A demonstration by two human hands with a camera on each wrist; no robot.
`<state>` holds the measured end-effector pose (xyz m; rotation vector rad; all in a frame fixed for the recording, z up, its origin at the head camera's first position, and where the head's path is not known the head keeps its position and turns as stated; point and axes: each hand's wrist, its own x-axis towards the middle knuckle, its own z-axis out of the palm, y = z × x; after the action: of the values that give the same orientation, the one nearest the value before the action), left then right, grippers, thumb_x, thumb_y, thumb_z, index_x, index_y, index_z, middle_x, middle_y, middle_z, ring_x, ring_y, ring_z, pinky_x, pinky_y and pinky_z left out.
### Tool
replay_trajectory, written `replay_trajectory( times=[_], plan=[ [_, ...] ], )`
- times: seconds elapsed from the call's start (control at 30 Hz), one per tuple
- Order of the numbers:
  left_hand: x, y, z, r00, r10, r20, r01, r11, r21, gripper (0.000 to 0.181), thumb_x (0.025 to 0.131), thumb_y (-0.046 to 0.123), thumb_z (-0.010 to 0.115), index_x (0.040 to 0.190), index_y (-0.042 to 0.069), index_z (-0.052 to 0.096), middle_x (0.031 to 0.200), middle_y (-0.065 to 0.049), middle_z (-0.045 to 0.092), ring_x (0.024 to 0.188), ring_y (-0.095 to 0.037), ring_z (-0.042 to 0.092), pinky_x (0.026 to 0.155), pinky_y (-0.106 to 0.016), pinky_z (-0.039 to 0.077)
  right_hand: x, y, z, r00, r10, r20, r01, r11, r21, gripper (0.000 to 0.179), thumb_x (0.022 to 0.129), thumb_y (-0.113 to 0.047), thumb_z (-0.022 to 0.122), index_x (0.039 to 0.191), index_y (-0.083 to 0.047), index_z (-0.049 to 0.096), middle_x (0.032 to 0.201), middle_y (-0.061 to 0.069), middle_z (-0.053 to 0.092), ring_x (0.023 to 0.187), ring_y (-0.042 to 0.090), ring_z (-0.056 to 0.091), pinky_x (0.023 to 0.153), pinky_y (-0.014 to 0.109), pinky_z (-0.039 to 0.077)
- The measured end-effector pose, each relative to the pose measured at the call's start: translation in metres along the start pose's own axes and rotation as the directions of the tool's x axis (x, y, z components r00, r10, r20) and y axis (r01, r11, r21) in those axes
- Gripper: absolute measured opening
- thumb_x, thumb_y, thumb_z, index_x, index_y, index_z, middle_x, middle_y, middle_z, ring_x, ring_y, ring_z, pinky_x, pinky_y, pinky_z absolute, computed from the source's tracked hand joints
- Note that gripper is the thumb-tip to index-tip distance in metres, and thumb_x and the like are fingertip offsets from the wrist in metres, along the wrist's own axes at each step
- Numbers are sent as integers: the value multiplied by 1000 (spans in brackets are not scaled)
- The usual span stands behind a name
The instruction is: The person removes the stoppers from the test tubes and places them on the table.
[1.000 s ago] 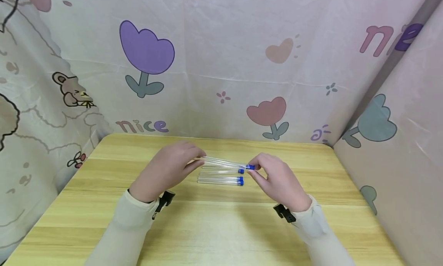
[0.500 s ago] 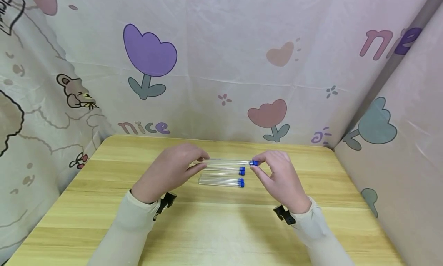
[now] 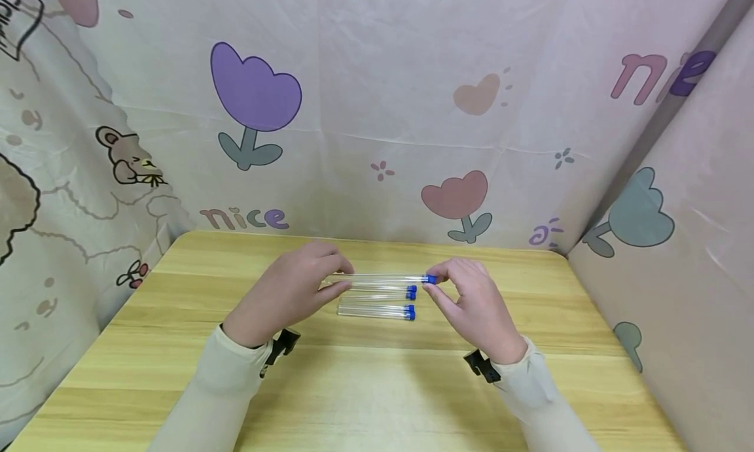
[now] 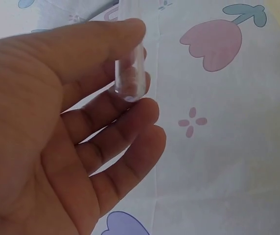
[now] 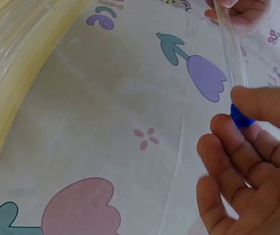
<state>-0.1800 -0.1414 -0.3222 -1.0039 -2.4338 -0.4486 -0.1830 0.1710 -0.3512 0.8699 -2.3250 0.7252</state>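
Note:
Between both hands a clear test tube (image 3: pixel 385 278) with a blue cap lies level, just beyond the other tubes in the head view. My left hand (image 3: pixel 297 282) pinches its rounded end (image 4: pixel 130 90) between thumb and index finger; the other fingers are loosely bent in the left wrist view. At the opposite end, the thumb and fingers of my right hand (image 3: pixel 474 301) pinch the blue cap (image 5: pixel 240 116). Nearer to me, several more capped test tubes (image 3: pixel 374 310) lie side by side on the table, their blue caps (image 3: pixel 410 312) all pointing right.
A light wood-grain table (image 3: pixel 377 399) extends around the tubes. Behind it hangs a pale curtain (image 3: pixel 365 99) printed with flowers, and similar cloth closes off the left and right sides. Each wrist carries a small black camera mount (image 3: pixel 284 344).
One second ago the held tube slanted down toward its cap; now it is level. Over the last half second both hands shift it slightly toward the tubes on the table.

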Motion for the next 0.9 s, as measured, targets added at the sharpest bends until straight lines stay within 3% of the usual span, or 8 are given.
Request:
replay_trajectory(
  times=[0.2,0.43,0.7,0.9],
  plan=[
    [0,1,-1,999,-17,27,17,1000,4,12,91,20,82,100,16,76,98,6,68,88,-10,63,75,-29,56,1,1,0,1000,-27,4,27,1000,-5,19,89,-11,82,103,-13,69,101,-5,70,97,14,65,86,36,55],
    [2,0,2,999,-10,31,10,1000,-1,12,90,21,83,98,16,75,95,7,68,85,-10,64,73,-29,56,0,-2,1,1000,3,-18,-3,1000,-16,19,89,-11,82,103,-13,69,99,-3,70,96,14,65,83,35,57],
    [0,2,-2,990,-62,130,69,996,-51,7,92,24,79,89,25,73,86,18,62,80,-3,58,74,-27,53,-1,0,2,999,16,-35,-15,1000,14,18,88,-13,83,95,-15,67,92,-7,67,83,8,57,64,26,47],
    [-1,1,-1,984,-74,160,83,995,-49,5,95,25,77,93,21,75,88,15,64,82,-6,62,75,-29,55,-2,0,2,999,21,26,-21,1000,17,15,90,-14,82,99,-16,69,96,-9,66,84,7,52,67,26,47]
  ],
)
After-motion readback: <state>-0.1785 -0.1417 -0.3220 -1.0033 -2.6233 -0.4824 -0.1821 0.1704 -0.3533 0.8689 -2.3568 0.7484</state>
